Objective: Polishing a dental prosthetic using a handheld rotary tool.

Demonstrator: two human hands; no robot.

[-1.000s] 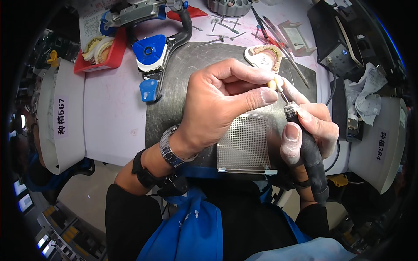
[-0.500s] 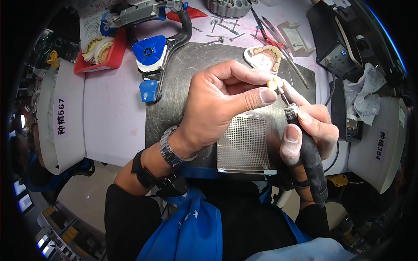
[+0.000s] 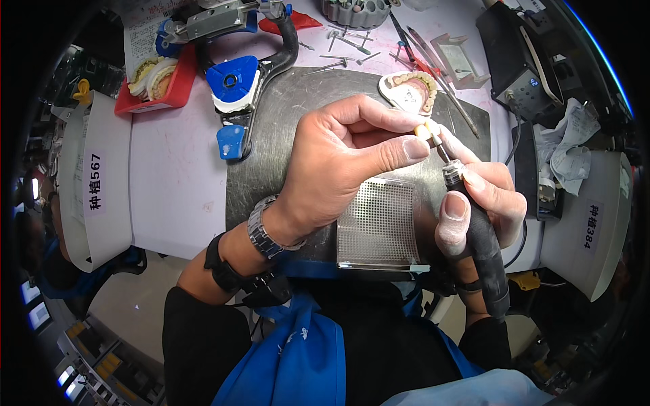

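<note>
Between the thumb and forefinger of my left hand (image 3: 338,159) is a small cream-coloured dental crown (image 3: 423,131). My right hand (image 3: 491,203) is wrapped round a black rotary handpiece (image 3: 484,237), whose thin shank points up and away. The pale bur (image 3: 436,140) at its tip meets the crown or lies right beside it; the exact contact is too small to tell. Whitish dust coats the fingers of my right hand. Just beyond the fingertips a dental model (image 3: 409,91) with a row of teeth lies on the metal plate (image 3: 284,122).
A perforated metal mesh (image 3: 377,223) lies below my hands. At left stand a blue-and-black articulator (image 3: 231,79) and a red tray (image 3: 181,84) with models. Loose burs (image 3: 349,42), a bur holder (image 3: 357,12) and a control box (image 3: 521,64) sit farther back. White bins (image 3: 101,183) flank the bench.
The handpiece tip and bur have shifted very slightly against the crown. Both hands otherwise keep their place and grip.
</note>
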